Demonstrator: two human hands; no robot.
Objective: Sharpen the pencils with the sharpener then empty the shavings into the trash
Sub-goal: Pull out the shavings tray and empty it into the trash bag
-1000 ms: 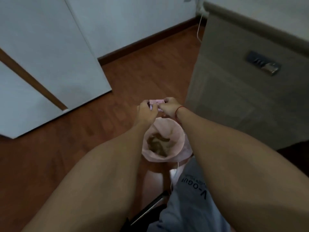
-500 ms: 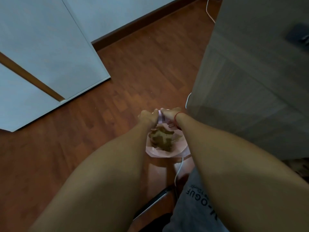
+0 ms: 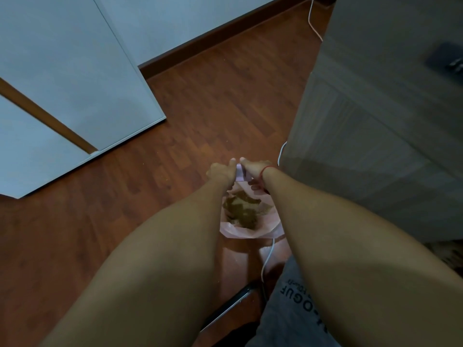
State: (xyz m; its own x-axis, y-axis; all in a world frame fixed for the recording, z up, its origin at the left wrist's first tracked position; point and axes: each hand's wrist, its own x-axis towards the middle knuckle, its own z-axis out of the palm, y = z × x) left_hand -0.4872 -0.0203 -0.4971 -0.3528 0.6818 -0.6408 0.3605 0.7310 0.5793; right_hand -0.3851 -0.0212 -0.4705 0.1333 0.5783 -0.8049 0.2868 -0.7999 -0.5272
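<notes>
One pink trash bag (image 3: 251,233) stands open on the wooden floor (image 3: 200,108), directly below the fingers and a little nearer the person. It holds a loose brown heap of shavings (image 3: 241,209) that covers its bottom; what else lies among them cannot be made out.

One small pale-pink sharpener (image 3: 239,172) sits between the two hands, above the far rim of the bag. The left hand (image 3: 220,171) grips it from the left with curled fingers, and the right hand (image 3: 255,169) clamps it from the right. The two thumb tips almost meet just beyond it. Whether the sharpener's case is open is too small to tell.

One red string (image 3: 266,169) circles the right wrist, just behind the fingers. One white cable (image 3: 267,259) runs along the floor from under the bag's near edge. A grey cabinet (image 3: 375,126) stands to the right of the fingers, and white panels (image 3: 70,71) stand well off to their left.
</notes>
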